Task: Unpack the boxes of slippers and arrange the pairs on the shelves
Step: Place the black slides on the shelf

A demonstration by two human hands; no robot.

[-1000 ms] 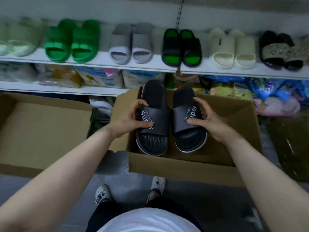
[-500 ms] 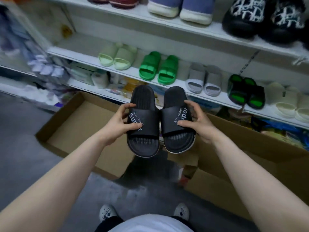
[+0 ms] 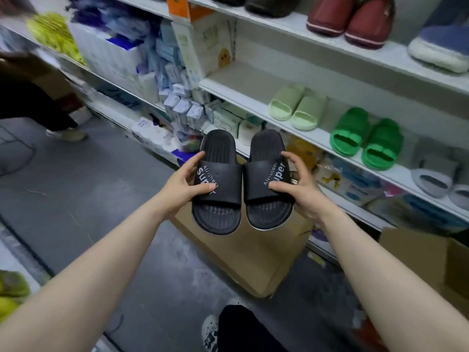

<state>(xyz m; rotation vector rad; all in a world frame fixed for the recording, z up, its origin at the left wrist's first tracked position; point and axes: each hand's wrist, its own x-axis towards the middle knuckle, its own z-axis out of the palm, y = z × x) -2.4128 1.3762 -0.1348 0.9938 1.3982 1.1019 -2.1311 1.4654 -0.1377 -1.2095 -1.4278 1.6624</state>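
Left hand (image 3: 181, 190) and right hand (image 3: 302, 190) each pinching strap of black slippers (image 3: 241, 181), carrying pair in air above cardboard box (image 3: 253, 255). Step: shelving. Next: placing pair on shelf (image 3: 243, 99), free left end beside pale green slippers (image 3: 297, 106).

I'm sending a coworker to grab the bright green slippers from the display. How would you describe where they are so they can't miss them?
Find the white shelf that runs along the wall at the right, below the one with the maroon slippers. On it, the bright green slippers sit between a pale mint pair and a grey pair. They alone are vivid green with chunky double straps.
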